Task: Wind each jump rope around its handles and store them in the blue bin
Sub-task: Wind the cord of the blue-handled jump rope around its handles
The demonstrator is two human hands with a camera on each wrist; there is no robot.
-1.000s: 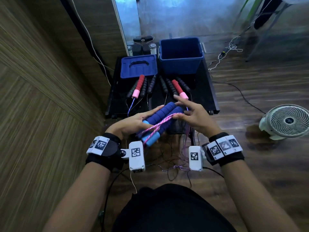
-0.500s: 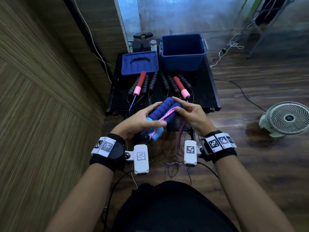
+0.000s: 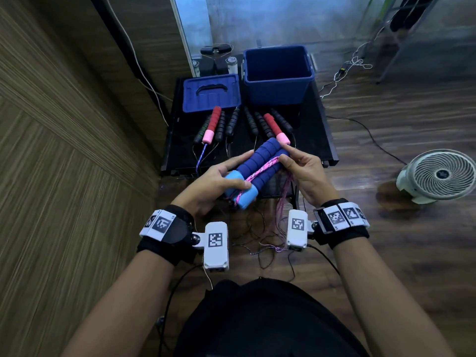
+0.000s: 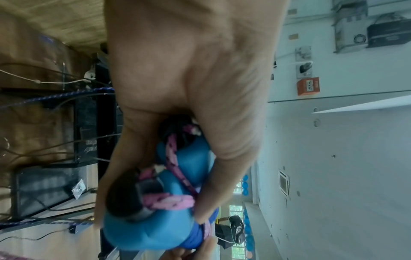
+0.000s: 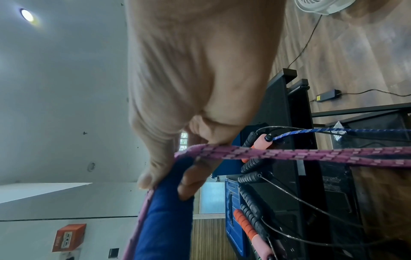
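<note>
**Inspector:** Status of the blue handles (image 3: 257,167)?

**Assistant:** Held side by side above the near edge of the black table (image 3: 319,140). The left hand (image 3: 213,180) is clamped round their light-blue ends, thumb on top. The right hand (image 3: 304,171) pinches the pink rope (image 3: 260,171) at the far end of the pair.

**Inspector:** Change against the earlier frames?

**Assistant:** A second ago the right hand lay over the middle of the handles; it now sits at their far tip, with the rope drawn lengthwise along the pair. I judge one pass is laid and the winding is in its opening turns (most of the rope hangs loose below the hands and trails on the floor).

**Inspector:** Storage?

**Assistant:** The blue bin (image 3: 278,76) stands open at the back of the table, no rope visible inside. Its lid (image 3: 211,94) lies beside it, to the left. The red-and-pink handles (image 3: 211,126) and several black handles (image 3: 233,122) lie unwound in a row before them, so most of the task remains.

**Inspector:** Room?

**Assistant:** Dark wood-pattern floor, a wood-panelled wall on the left, a white fan (image 3: 440,175) on the floor to the right, and cables near the far wall.
</note>
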